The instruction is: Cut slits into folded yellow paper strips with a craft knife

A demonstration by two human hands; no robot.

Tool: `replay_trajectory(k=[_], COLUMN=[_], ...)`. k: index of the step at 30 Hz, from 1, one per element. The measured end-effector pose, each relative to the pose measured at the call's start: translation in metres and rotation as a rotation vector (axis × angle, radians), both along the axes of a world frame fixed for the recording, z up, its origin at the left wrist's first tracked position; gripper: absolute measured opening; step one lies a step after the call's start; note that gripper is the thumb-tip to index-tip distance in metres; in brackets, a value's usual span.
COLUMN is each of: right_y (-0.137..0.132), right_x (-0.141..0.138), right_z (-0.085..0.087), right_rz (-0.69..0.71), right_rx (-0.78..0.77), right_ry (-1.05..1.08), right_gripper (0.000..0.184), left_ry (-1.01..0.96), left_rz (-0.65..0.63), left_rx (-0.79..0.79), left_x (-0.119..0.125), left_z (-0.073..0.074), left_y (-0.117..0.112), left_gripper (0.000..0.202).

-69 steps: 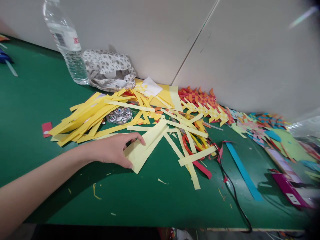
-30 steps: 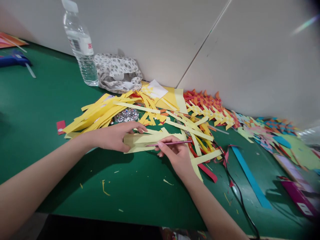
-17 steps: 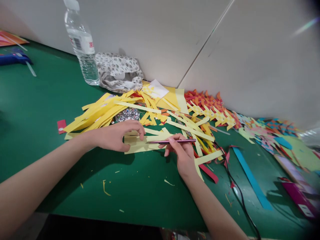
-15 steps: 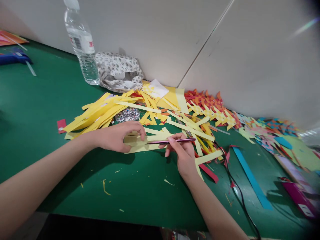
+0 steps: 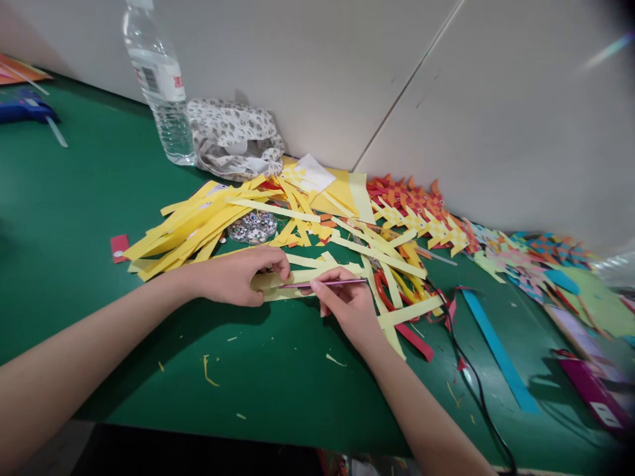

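Note:
My left hand (image 5: 231,274) is curved over the left end of a pale yellow paper strip (image 5: 297,276), its thumb and fingertips pressed on it. In my right hand (image 5: 347,304) is a slim, metallic pink pointed tool (image 5: 342,282), gripped like a pen. The tool's thin end points left and lies over the paper, close to my left fingers. From here its exact kind is unclear. Beyond my hands are a pile of yellow paper strips (image 5: 193,228) and a clear round box of googly eyes (image 5: 253,227).
A water bottle (image 5: 161,92) and a patterned cloth pouch (image 5: 235,135) stand by the wall. Woven paper fish (image 5: 411,198) lie at the back right. Red-handled scissors (image 5: 384,291), a black cable (image 5: 476,377), a blue strip (image 5: 496,347) and a glue gun (image 5: 24,109) also lie around.
My right hand has shifted left with the pink tool, bringing its tip nearer my left fingers. My left hand has lowered slightly, its thumb now further right along the paper. More of the red-handled scissors shows.

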State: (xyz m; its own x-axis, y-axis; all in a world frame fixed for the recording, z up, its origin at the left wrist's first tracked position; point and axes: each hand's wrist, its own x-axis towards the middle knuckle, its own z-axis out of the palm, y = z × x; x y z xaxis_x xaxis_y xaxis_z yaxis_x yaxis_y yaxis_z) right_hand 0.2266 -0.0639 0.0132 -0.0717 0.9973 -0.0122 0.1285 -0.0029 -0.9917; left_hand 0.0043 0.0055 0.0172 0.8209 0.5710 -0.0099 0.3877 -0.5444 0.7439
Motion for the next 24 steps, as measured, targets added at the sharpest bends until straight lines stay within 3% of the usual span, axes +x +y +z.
replay_trajectory(k=[24], right_y=[0.0013], right_x=[0.0076], right_z=[-0.0033], right_rz=[-0.070], right_rx=[0.011], right_ry=[-0.013], right_gripper=[0.021], left_ry=[0.010], left_rz=[0.005], left_rx=[-0.108], left_x=[-0.0005], left_z=[0.0002], left_y=[0.0022], left_gripper=[0.036])
